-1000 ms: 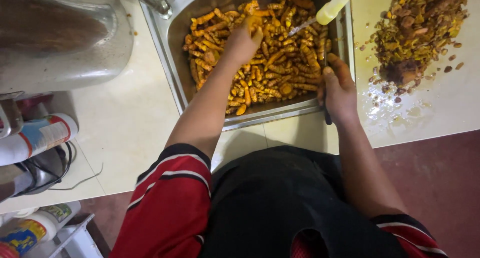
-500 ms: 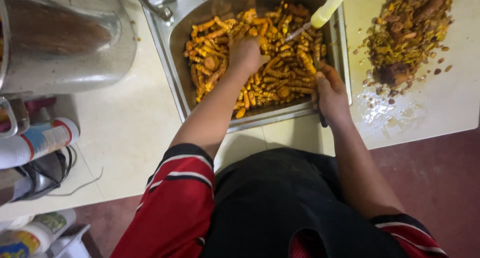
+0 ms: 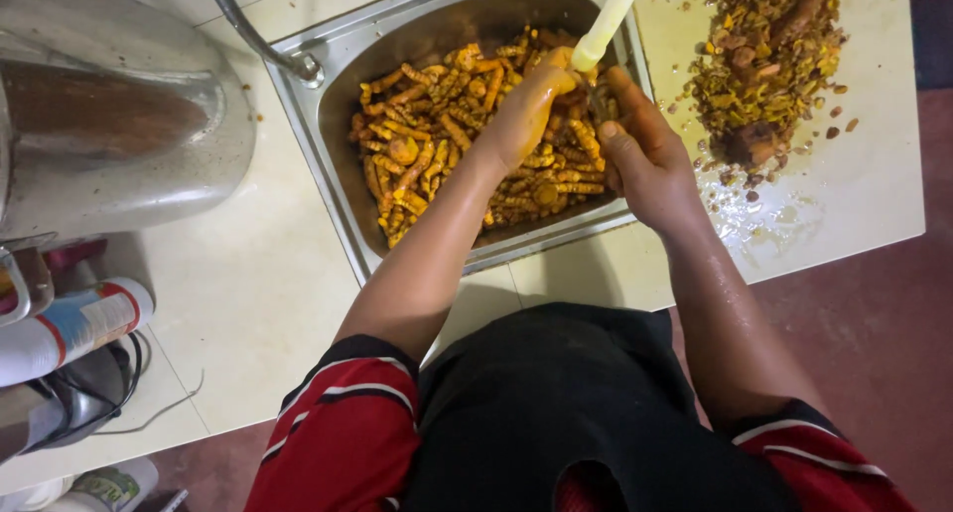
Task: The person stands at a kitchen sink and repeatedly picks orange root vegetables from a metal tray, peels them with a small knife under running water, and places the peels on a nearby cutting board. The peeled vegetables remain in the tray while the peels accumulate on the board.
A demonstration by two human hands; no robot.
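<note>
A steel sink (image 3: 328, 164) is set in a pale counter and holds several orange-yellow turmeric roots (image 3: 437, 145). My left hand (image 3: 526, 110) reaches over the roots, stained yellow, and its fingers are closed on one root piece near the sink's far right side. My right hand (image 3: 645, 159) has come up against it, thumb forward, gripping a small dark knife (image 3: 598, 100) whose blade shows between the two hands. A pale yellow handle (image 3: 608, 20) slants over the sink's far right corner just above both hands.
A heap of brown and yellow peelings (image 3: 764, 65) lies on the wet counter right of the sink. A large steel pot (image 3: 119, 125) stands at left, with a curved tap (image 3: 258, 35) beside it. A spray can (image 3: 69, 328) and cables sit at lower left.
My right hand left the sink's near rim and moved up to meet my left hand. My left hand shifted right across the roots toward the pale handle.
</note>
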